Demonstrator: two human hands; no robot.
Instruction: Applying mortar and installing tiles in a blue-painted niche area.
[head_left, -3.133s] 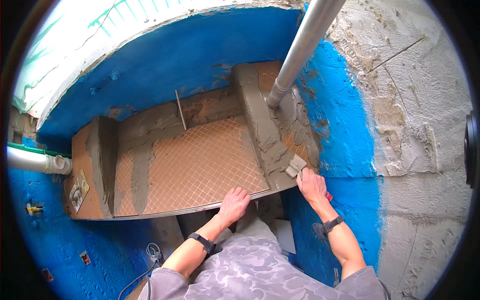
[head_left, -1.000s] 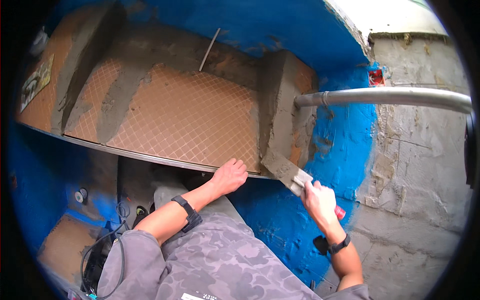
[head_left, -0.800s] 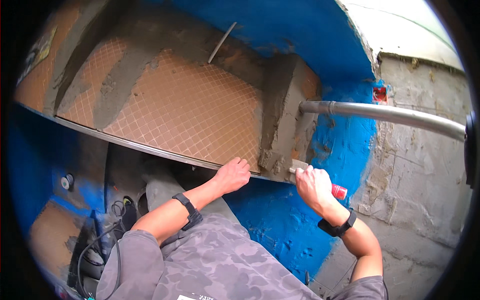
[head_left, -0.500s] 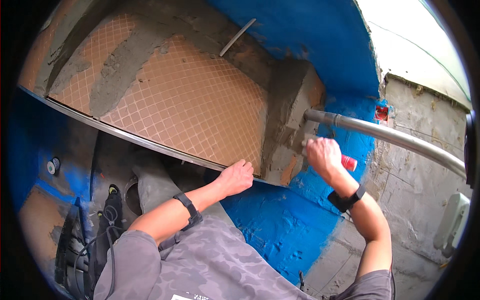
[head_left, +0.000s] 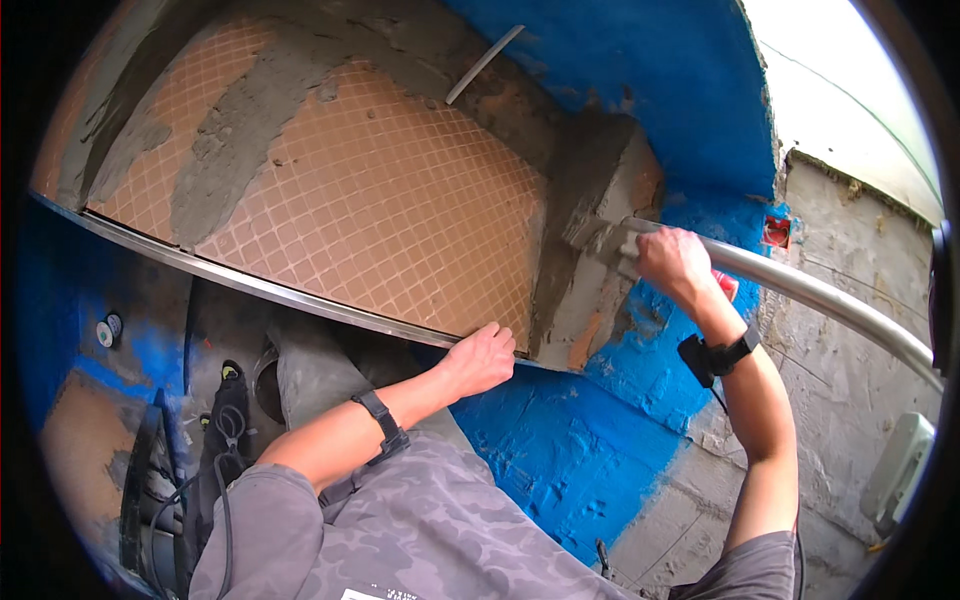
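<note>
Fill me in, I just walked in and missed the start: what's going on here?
A person's right hand holds a red-handled trowel at the mortar ridge near the metal pipe. Their left hand rests at the front edge of the brown gridded slab. A strip of mortar crosses the slab's left part.

From where I stand, a blue-coated wall rises behind the back edge of the tiled slab, and a rough blue lower wall drops below its front right corner. Past the right end, blue gives way to bare grey plaster, with a red box set where they meet. A metal pipe slants across it. The pale surface beyond glares brightest; under the front edge, the grey floor lies dim.
</note>
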